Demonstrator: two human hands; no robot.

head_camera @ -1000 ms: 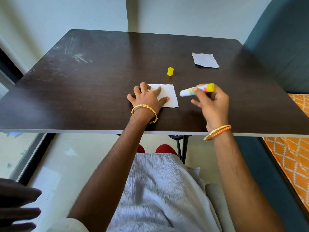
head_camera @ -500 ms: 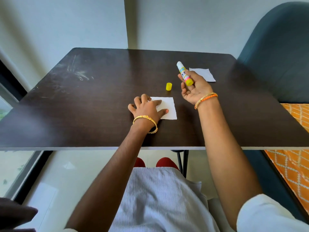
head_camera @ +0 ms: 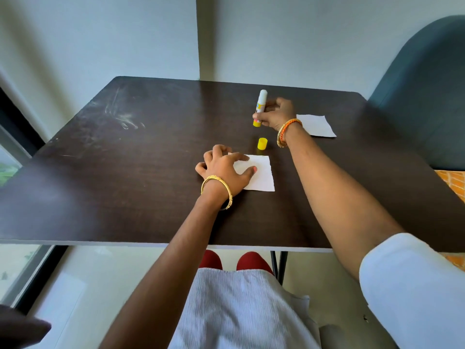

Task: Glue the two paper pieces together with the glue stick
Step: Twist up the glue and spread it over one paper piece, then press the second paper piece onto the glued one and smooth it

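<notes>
A white paper square lies on the dark table, and my left hand presses flat on its left part with fingers spread. My right hand reaches further back and holds the uncapped glue stick upright, its yellow base at or just above the tabletop. The yellow cap stands alone between the glue stick and the near paper. A second white paper piece lies behind my right wrist, partly hidden by it.
A dark teal chair back rises at the table's right rear corner. An orange patterned cushion shows at the right edge. White walls stand close behind the table. A window frame runs along the left.
My right hand carried the glue stick from above the near paper to the far side of the table and turned it upright, base down. My left hand stayed on the paper.
</notes>
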